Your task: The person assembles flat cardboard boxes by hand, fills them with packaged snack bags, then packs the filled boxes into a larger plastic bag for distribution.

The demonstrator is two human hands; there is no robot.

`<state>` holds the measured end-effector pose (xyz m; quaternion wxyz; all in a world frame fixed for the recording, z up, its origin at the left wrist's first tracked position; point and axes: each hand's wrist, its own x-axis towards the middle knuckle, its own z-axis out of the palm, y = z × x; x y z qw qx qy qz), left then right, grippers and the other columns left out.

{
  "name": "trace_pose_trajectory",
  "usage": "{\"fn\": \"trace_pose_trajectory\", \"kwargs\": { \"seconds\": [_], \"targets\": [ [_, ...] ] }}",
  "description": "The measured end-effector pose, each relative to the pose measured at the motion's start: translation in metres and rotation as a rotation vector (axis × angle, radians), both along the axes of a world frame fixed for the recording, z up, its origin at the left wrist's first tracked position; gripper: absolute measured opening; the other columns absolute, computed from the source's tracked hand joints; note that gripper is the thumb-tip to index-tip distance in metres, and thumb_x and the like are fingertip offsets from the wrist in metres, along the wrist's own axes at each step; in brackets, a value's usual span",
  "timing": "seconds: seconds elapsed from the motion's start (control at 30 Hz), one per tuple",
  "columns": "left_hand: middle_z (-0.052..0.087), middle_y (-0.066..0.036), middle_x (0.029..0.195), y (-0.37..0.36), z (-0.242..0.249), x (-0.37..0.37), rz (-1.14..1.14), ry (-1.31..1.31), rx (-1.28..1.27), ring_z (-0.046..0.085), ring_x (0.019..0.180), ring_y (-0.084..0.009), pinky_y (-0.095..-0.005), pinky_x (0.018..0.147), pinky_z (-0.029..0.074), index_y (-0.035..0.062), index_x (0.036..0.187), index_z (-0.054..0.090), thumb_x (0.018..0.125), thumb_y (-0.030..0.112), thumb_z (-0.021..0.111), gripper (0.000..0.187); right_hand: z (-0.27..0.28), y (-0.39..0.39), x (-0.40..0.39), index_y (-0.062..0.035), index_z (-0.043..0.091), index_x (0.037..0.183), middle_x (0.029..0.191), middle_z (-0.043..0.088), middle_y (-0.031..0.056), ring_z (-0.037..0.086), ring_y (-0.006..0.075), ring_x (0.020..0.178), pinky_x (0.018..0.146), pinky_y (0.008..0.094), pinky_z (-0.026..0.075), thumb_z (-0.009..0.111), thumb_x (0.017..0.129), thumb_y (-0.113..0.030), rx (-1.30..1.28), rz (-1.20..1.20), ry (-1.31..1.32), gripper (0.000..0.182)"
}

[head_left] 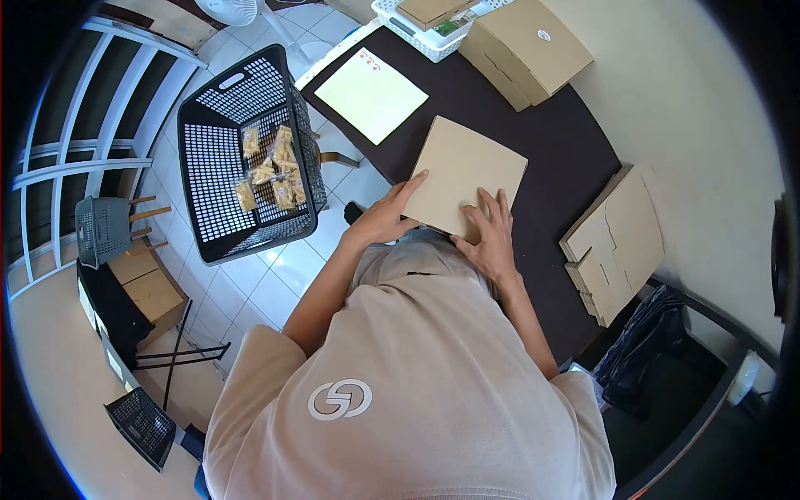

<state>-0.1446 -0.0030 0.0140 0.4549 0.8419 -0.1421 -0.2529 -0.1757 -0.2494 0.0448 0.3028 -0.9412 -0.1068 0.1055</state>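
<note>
A flat, closed brown cardboard box (471, 171) lies on the dark table in front of me, turned slightly, its near edge close to my body. My left hand (385, 217) holds the box at its near left corner, one finger along the side and the thumb by the near edge. Across the near right part, my right hand (490, 236) grips the box with bent fingers pressed on the top and the thumb at the near edge. The undersides of both hands are hidden.
Left of the table stands a black basket (208, 179) with several packets of snacks (283, 148). A pale green sheet (372, 96), a large carton (533, 50) and a white basket (433, 48) are at the back. Flattened cardboard (621, 242) is stacked at right.
</note>
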Motion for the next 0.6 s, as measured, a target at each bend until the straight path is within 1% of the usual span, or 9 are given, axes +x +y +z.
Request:
{"fn": "trace_pose_trajectory", "kwargs": {
  "seconds": [0.23, 0.3, 0.6],
  "targets": [
    [0.033, -0.024, 0.146, 0.0008, 0.0018, -0.0015, -0.018, 0.001, -0.011, 0.040, 0.131, -0.0423, -0.0445, 0.108, 0.038, 0.0226, 0.153, 0.012, 0.082, 0.013, 0.069, 0.092, 0.0034, -0.0003, 0.0000, -0.0137, 0.061, 0.118, 0.149, 0.033, 0.0149, 0.013, 0.0460, 0.143, 0.103, 0.0733, 0.024, 0.081, 0.068, -0.023, -0.004, 0.011, 0.025, 0.055],
    [0.032, -0.024, 0.147, -0.0003, 0.0033, -0.0020, -0.023, 0.050, 0.010, 0.039, 0.132, -0.0430, -0.0450, 0.108, 0.037, 0.0228, 0.153, 0.010, 0.082, 0.011, 0.067, 0.092, 0.0032, 0.0011, 0.0006, -0.0136, 0.061, 0.118, 0.149, 0.033, 0.0151, 0.013, 0.0461, 0.143, 0.103, 0.0731, 0.024, 0.081, 0.068, -0.023, -0.013, 0.010, 0.031, 0.055],
    [0.031, -0.026, 0.146, 0.0000, 0.0029, -0.0031, -0.028, 0.068, -0.003, 0.038, 0.132, -0.0445, -0.0461, 0.109, 0.036, 0.0223, 0.153, 0.009, 0.083, 0.012, 0.065, 0.090, -0.0015, 0.0014, 0.0016, -0.0128, 0.061, 0.117, 0.147, 0.034, 0.0156, 0.015, 0.0462, 0.142, 0.103, 0.0712, 0.025, 0.082, 0.065, -0.022, -0.010, -0.002, 0.015, 0.057]
  ]
}}
